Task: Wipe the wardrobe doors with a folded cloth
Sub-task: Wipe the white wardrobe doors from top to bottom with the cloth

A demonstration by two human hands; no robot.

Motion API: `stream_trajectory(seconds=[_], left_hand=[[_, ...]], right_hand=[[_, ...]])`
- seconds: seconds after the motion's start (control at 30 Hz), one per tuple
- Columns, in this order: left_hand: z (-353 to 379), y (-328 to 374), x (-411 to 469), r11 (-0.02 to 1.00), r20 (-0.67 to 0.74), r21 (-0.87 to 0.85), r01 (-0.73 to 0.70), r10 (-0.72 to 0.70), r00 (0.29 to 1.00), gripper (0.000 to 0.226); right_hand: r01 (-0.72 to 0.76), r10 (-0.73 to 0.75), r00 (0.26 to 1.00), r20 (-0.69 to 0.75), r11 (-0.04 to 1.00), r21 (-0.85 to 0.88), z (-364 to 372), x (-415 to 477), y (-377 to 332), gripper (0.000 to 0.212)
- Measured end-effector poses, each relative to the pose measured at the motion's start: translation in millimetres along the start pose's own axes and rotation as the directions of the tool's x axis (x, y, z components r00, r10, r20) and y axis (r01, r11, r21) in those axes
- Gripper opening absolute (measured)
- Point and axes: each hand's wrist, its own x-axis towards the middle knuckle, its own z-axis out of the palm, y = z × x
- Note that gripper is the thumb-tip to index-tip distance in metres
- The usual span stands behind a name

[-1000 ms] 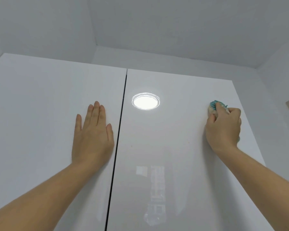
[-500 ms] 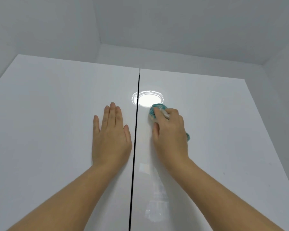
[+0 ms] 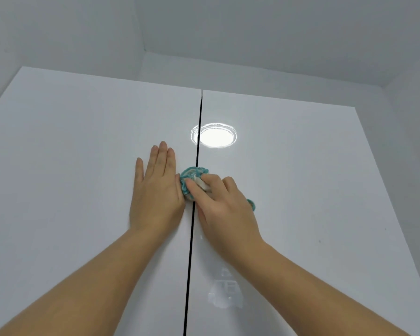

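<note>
The right hand gripped the bunched teal cloth at the seam between the wardrobe doors. The left hand lay flat, fingers straight, on the left door. The cloth appeared soft and light, best gripped across its middle.

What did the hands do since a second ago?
The right hand, gripping the teal cloth, slid left across the right door from near its right edge to the dark gap between the doors, right beside the left hand. The left hand stayed flat on the left door.
</note>
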Motion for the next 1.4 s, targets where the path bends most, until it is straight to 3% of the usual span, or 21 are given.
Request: stream_trajectory(seconds=[0.2,0.53,0.8,1.0,1.13,1.27,1.4], left_hand=[[1,0,0,1.000,-0.021,0.011,-0.009,0.009,1.000,0.061],[0,1,-2,0.999,-0.029,0.031,-0.011,0.012,1.000,0.057],[-1,1,-4,1.000,-0.014,0.022,-0.014,0.014,1.000,0.054],[0,2,-6,0.986,0.023,0.076,-0.150,0.149,0.989,0.059],[1,1,-6,0.977,0.038,0.102,-0.189,0.186,0.982,0.061],[1,0,-6,0.980,0.035,0.083,-0.180,0.178,0.983,0.060],[1,0,-6,0.982,0.026,0.066,-0.178,0.177,0.984,0.059]], right_hand=[[0.176,-0.175,0.984,0.019,0.984,-0.032,-10,-10,30,0.046],[0.188,-0.187,0.982,0.023,0.980,-0.060,-22,-17,60,0.042],[-0.002,0.004,1.000,0.017,0.996,-0.091,-42,-28,101,0.038],[-0.209,0.212,0.977,0.002,0.966,-0.153,-61,-42,144,0.035],[-0.405,0.406,0.913,-0.032,0.899,-0.168,-80,-55,175,0.038],[-0.596,0.590,0.802,-0.092,0.781,-0.185,-97,-74,202,0.037],[-0.679,0.667,0.733,-0.134,0.704,-0.209,-108,-95,218,0.036]])
